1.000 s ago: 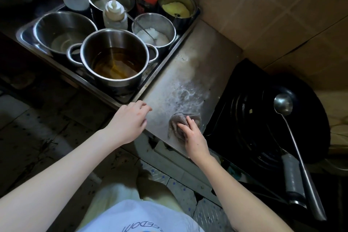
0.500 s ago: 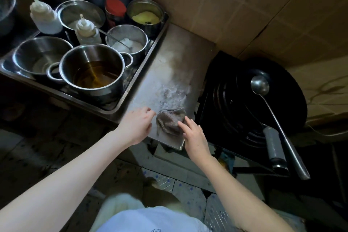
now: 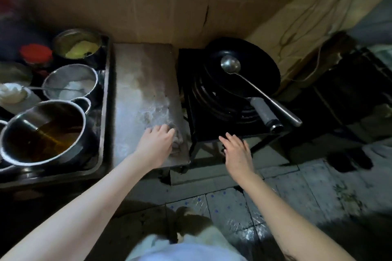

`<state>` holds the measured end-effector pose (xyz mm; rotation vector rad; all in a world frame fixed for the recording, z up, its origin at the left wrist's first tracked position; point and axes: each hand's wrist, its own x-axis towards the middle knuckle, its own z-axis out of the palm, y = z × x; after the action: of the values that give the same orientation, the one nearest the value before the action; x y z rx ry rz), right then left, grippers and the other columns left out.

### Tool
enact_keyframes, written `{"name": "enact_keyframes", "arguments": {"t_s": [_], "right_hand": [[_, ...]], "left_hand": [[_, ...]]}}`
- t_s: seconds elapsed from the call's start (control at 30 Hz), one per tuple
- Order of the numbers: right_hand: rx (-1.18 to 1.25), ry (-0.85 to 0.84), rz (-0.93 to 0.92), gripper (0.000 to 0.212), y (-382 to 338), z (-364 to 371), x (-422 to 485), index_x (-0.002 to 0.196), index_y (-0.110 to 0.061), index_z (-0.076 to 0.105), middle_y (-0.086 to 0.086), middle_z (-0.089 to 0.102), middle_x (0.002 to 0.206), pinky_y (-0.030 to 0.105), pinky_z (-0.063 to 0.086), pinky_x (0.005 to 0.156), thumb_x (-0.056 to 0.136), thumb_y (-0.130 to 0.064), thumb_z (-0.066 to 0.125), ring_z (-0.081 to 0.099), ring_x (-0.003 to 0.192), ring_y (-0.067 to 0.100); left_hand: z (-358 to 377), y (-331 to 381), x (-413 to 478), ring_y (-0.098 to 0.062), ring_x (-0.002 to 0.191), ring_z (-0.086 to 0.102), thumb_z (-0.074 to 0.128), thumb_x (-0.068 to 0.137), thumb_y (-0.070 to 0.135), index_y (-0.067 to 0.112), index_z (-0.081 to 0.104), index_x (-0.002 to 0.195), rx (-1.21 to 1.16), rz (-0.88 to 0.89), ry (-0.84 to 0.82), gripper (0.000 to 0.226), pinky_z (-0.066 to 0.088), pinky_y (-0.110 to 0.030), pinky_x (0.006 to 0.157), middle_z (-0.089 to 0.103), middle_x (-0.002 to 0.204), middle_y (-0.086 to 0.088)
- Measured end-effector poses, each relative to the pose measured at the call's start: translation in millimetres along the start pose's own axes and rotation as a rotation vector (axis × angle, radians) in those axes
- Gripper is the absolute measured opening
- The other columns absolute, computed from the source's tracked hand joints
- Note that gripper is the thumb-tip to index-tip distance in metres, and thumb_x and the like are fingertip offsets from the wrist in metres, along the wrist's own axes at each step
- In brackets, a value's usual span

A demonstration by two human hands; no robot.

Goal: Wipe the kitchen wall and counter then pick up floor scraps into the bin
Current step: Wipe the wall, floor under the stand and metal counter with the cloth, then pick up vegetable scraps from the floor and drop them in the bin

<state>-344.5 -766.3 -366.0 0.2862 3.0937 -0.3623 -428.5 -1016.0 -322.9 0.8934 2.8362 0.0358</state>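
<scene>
At the desk's (image 3: 146,82) near right corner, the grey cloth (image 3: 177,141) now lies under the left hand (image 3: 156,144), which presses on it; the right hand (image 3: 237,152) has let go, fingers spread, so wiping continues left-handed beside the wok (image 3: 244,70).

Black wok (image 3: 250,70), grey counter (image 3: 144,82), blue-dotted floor tiles (image 3: 229,207).
</scene>
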Motion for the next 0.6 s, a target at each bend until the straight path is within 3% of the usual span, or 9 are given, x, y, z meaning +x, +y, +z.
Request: {"name": "enact_keyframes", "arguments": {"t_s": [0.13,0.27,0.6], "right_hand": [[0.003,0.060,0.164,0.054,9,-11,-33,0.144,-0.027,0.034,-0.001,0.028,0.154,0.040,0.006,0.118,0.095,-0.006,0.045,0.019,0.144,0.017],[0.001,0.103,0.315,0.059,16,-16,-74,0.144,-0.025,0.034,0.001,0.026,0.155,0.042,0.005,0.118,0.092,0.000,0.048,0.018,0.144,0.020],[-0.039,0.156,0.695,0.065,50,-36,-170,0.144,-0.024,0.032,0.001,0.028,0.153,0.042,0.016,0.118,0.088,0.002,0.054,0.024,0.141,0.022]], "left_hand": [[-2,12,16,-0.026,0.111,0.050,0.042,0.095,0.029,0.018,0.041,0.131,0.050,0.158,-0.005,0.037,0.041,-0.036,0.089,0.048,0.126,-0.005],[-3,46,28,-0.025,0.116,0.049,0.042,0.095,0.029,0.021,0.040,0.136,0.063,0.344,-0.010,0.042,0.040,-0.036,0.091,0.045,0.135,-0.001],[-3,169,37,-0.027,0.126,0.041,0.039,0.097,0.024,0.017,0.036,0.138,0.116,0.749,-0.085,0.042,0.037,-0.038,0.100,0.039,0.141,-0.005]]}}
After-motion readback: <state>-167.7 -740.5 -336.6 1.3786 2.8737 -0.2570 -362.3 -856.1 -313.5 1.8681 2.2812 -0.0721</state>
